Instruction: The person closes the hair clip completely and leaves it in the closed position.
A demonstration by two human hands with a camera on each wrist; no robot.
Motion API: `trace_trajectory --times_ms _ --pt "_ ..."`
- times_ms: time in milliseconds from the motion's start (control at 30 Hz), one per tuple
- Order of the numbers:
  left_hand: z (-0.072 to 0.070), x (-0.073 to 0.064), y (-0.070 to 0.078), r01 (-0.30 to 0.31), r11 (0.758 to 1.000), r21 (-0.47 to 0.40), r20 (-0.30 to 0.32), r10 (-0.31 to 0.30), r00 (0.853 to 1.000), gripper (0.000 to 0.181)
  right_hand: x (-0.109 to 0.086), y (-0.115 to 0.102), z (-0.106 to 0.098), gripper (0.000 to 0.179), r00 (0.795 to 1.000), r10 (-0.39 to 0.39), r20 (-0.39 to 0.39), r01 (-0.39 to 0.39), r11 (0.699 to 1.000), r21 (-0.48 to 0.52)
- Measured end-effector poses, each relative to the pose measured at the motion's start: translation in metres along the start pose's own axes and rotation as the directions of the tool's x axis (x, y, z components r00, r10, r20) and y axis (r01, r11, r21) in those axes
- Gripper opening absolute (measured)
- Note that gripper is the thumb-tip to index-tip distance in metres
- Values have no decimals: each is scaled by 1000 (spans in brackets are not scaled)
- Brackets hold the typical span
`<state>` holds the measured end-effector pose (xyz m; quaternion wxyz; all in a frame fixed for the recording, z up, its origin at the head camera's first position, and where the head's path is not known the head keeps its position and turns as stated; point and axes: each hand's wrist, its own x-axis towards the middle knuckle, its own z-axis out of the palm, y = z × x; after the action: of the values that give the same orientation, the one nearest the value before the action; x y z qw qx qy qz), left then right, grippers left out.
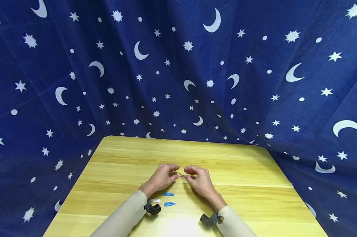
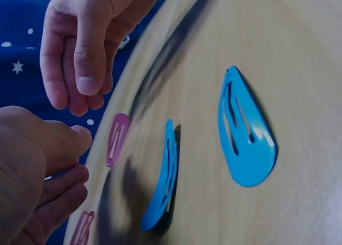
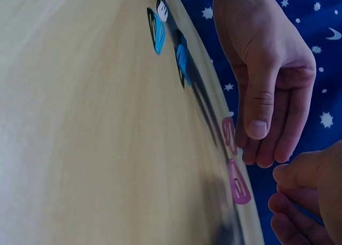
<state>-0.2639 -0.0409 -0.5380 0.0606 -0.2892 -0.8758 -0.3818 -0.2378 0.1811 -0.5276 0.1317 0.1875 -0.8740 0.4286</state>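
Two pink hair clips point(image 3: 239, 182) lie on the wooden tabletop, end to end in the right wrist view. From the head view, my left hand point(image 1: 162, 177) is just left of them and my right hand point(image 1: 200, 181) just right, thumb tips right at the clips point(image 1: 181, 175). Both hands face each other with relaxed, slightly bent fingers, nothing visible between them. In the left wrist view a pink clip point(image 2: 117, 139) shows below the right hand point(image 2: 85, 47), and another pink clip point(image 2: 83, 228) is partly cut off beside the left hand point(image 2: 37, 175).
Nearer to me, by my left forearm, are blue hair clips point(image 1: 168, 194), one more blue clip point(image 1: 169, 204) and a white clip point(image 1: 154, 200). Black wrist straps point(image 1: 152, 208) sit on both sleeves. A dark blue curtain point(image 1: 178, 65) with moons and stars hangs behind the table point(image 1: 226, 161).
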Motion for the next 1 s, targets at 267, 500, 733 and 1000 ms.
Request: trace_trajectory --times_ms 267,500,733,1000 --pt "9 5 -4 24 1000 5 26 -24 999 34 2 11 9 22 1000 20 18 -20 1000 11" --pt "14 8 -9 19 1000 12 22 -20 1000 31 1 15 14 20 998 43 48 -44 999 28" --pt "16 10 -11 -13 999 34 1 13 1000 26 3 17 18 18 997 58 42 -59 998 19" --pt "18 10 -9 1 998 57 -22 1 1000 26 4 21 22 12 998 53 27 -52 998 -17"
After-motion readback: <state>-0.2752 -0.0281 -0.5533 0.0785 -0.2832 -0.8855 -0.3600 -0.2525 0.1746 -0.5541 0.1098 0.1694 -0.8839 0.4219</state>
